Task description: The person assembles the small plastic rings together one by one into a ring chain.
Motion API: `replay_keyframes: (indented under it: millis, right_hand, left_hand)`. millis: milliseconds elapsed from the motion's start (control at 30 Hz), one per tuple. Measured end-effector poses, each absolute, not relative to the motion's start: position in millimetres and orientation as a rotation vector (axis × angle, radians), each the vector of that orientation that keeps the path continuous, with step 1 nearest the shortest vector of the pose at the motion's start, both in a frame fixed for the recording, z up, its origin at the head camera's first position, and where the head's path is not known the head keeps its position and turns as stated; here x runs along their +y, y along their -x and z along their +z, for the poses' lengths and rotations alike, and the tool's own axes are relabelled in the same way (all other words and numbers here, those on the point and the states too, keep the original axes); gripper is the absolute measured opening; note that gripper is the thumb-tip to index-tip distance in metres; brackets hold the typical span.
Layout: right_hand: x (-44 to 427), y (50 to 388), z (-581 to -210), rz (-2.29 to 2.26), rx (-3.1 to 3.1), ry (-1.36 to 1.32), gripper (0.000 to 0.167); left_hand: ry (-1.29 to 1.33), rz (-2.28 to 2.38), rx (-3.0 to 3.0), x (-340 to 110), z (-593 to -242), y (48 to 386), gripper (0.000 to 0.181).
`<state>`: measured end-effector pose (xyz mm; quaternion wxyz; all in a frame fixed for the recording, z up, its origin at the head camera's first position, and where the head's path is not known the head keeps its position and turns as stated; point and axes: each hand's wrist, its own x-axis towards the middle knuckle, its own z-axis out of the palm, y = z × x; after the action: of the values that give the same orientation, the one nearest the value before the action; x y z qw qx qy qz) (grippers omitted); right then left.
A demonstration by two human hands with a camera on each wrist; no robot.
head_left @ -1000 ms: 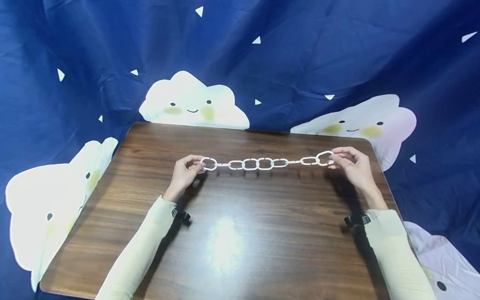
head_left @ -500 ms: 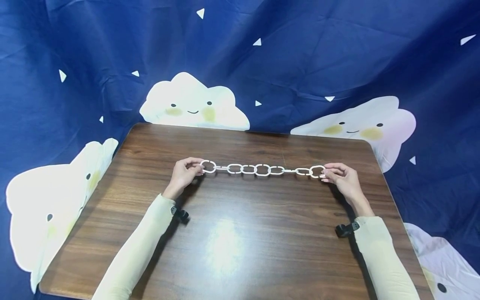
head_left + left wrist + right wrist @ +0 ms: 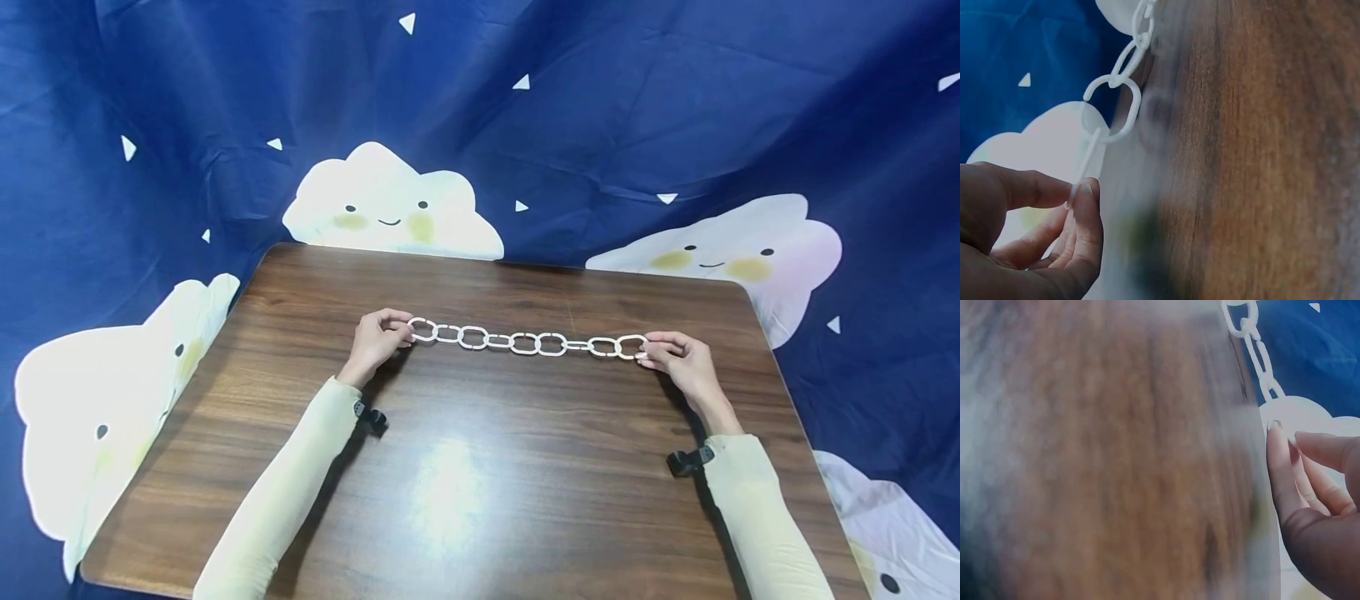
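A white chain of several oval plastic links point(image 3: 552, 344) stretches nearly straight from hand to hand above the table. My left hand point(image 3: 378, 340) pinches the end link at its left. In the left wrist view, thumb and finger of that left hand point(image 3: 1054, 231) grip one thin link, and the neighbouring link point(image 3: 1132, 115) has a small gap in its ring. At the chain's other end my right hand point(image 3: 686, 367) pinches the last link. The right wrist view has the right hand point(image 3: 1316, 487) with its fingertips over part of that end link, below further links point(image 3: 1263, 365).
Beneath the hands lies a brown wooden table point(image 3: 525, 500) with rounded corners and a bright glare spot. A blue curtain point(image 3: 600, 100) with white clouds point(image 3: 390, 196) and triangles hangs behind and at the sides. A black wrist camera point(image 3: 375, 421) sits at each cuff.
My right hand has moved left and toward the table's front with its chain end, chiefly in the first half second. Both hands keep their pinch, and several links have turned.
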<state>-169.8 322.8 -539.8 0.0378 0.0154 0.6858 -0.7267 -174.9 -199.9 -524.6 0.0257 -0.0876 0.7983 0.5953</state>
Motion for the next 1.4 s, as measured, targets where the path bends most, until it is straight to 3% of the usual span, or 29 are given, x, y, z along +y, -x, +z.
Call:
replay_keyframes:
  millis: [400, 1033, 1200, 1400]
  right_hand:
    - [310.9, 164.4, -530.9, -1.833, 2.403, -0.006, 0.043]
    - [302.3, 163.2, -505.7, -1.426, 2.636, 0.054, 0.038]
    - [299.4, 157.2, -492.4, -1.375, 2.72, 0.101, 0.036]
    - [282.8, 143.6, -472.0, -1.291, 2.87, 0.344, 0.028]
  left_hand:
    - [0.239, 1.709, 2.61, -195.6, -530.4, 175.8, 0.024]
    - [0.27, 1.6, 2.684, -203.1, -521.0, 169.2, 0.021]
    - [0.16, 1.476, 2.807, -206.5, -517.4, 163.7, 0.021]
    - [-0.182, 1.396, 2.951, -203.4, -508.1, 146.9, 0.024]
